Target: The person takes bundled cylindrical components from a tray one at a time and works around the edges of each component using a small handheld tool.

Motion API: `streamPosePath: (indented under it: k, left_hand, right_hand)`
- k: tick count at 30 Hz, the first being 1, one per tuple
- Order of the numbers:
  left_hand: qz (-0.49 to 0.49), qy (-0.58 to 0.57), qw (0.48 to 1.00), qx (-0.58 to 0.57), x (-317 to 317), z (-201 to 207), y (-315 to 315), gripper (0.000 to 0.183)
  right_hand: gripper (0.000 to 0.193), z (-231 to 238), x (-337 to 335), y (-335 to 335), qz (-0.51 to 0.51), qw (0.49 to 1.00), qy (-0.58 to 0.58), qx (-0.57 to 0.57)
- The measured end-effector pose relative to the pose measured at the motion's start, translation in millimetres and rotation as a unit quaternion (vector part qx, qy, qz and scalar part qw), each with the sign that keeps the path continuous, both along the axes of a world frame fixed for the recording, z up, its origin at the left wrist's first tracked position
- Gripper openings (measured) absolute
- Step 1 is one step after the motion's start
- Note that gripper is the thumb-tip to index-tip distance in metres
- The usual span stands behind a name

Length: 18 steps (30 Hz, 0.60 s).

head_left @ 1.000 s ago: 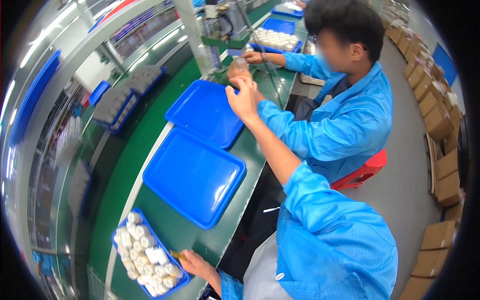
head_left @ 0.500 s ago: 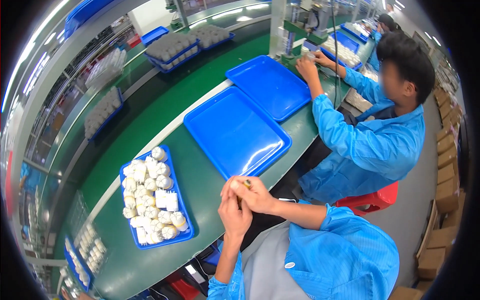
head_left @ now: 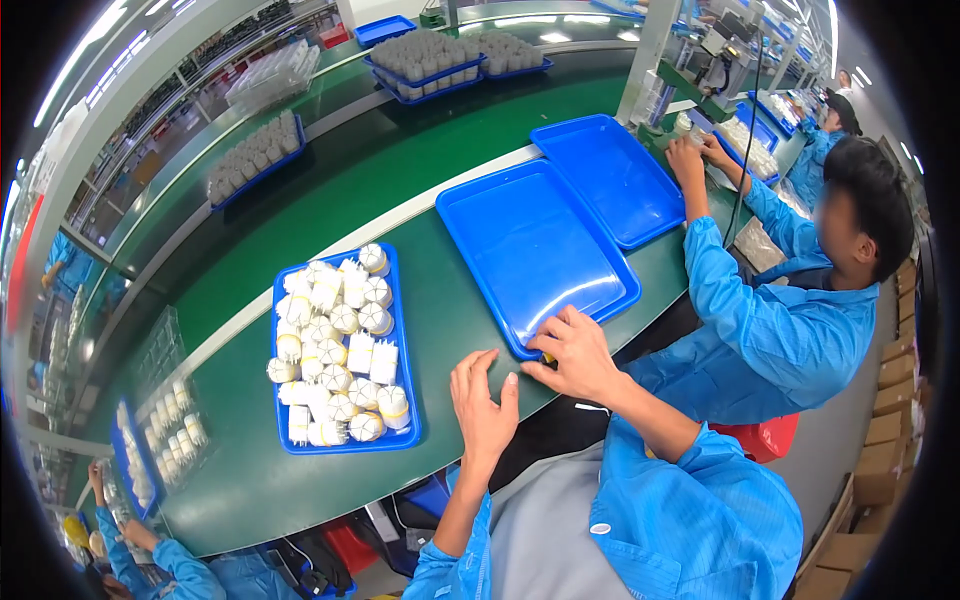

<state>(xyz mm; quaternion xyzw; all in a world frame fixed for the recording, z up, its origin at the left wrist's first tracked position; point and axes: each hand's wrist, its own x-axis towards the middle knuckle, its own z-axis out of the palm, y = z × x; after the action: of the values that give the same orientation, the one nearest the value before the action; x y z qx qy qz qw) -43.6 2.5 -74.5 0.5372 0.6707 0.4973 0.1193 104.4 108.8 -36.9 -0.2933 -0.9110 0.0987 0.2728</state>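
Note:
My left hand (head_left: 482, 412) is open above the green work surface, its fingers and thumb apart and holding nothing. At the near corner of an empty blue tray (head_left: 500, 262), my right hand (head_left: 578, 355) has its fingers curled around a small yellow-and-black thing (head_left: 548, 357). Most of that thing is hidden by the fingers, so its kind does not show. Left of my hands, a second blue tray (head_left: 408, 440) bears several white cylindrical parts (head_left: 343, 320) with yellow bands and thin prongs, some upright and some on their sides.
Another blue tray (head_left: 610, 180) partly overlaps the empty one. A co-worker in a blue jacket (head_left: 790, 320) sits at my right by a bench machine (head_left: 715, 60). Across the green belt (head_left: 400, 165) stand trays of pale parts (head_left: 430, 60). Clear plastic trays (head_left: 175, 430) lie at the far left.
My hands, together before, are now apart. The left has opened; the right has moved to the empty tray's near corner with the small yellow-and-black thing. The whole view has shifted.

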Motion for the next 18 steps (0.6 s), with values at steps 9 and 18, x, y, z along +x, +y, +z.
streamPosePath:
  k: [9,18]
  left_hand:
    - [0.001,-0.065,0.997,0.032,-8,2,-11,0.028]
    - [0.018,-0.075,0.997,-0.005,-23,3,-48,0.013]
  right_hand:
    - [0.024,-6,-10,8,0.020,0.999,-0.012,0.027]
    - [0.013,57,-64,75,0.073,0.991,-0.009,-0.110]
